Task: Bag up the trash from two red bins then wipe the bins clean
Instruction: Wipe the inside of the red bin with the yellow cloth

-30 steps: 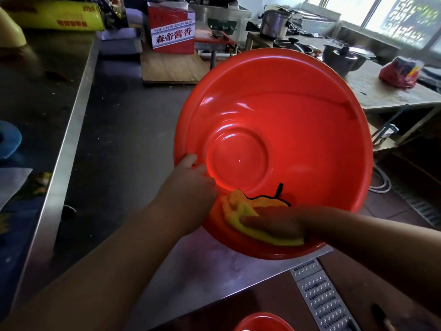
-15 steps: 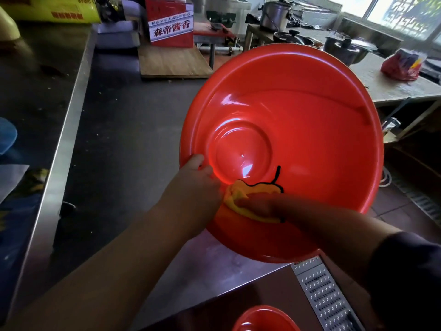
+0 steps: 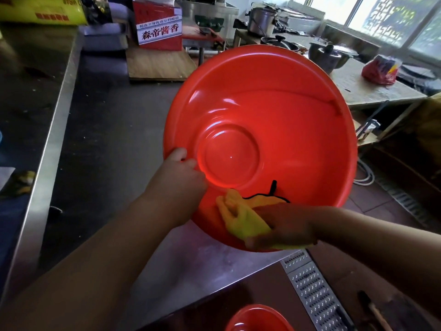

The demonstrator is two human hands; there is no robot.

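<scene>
the large round red plastic bin (image 3: 286, 130) is held tilted over the steel bench (image 3: 191, 263), its rim gripped by the curled left hand (image 3: 177, 185), so the inside is exposed; a yellow cloth (image 3: 241, 218) is clutched and pressed against the lower wall by the right hand (image 3: 284, 225).

A red carton (image 3: 158, 25) with white lettering stands at the back of a wooden board (image 3: 160, 65). A dark lidded pot (image 3: 329, 56) sits on the worn table (image 3: 372, 91).
</scene>
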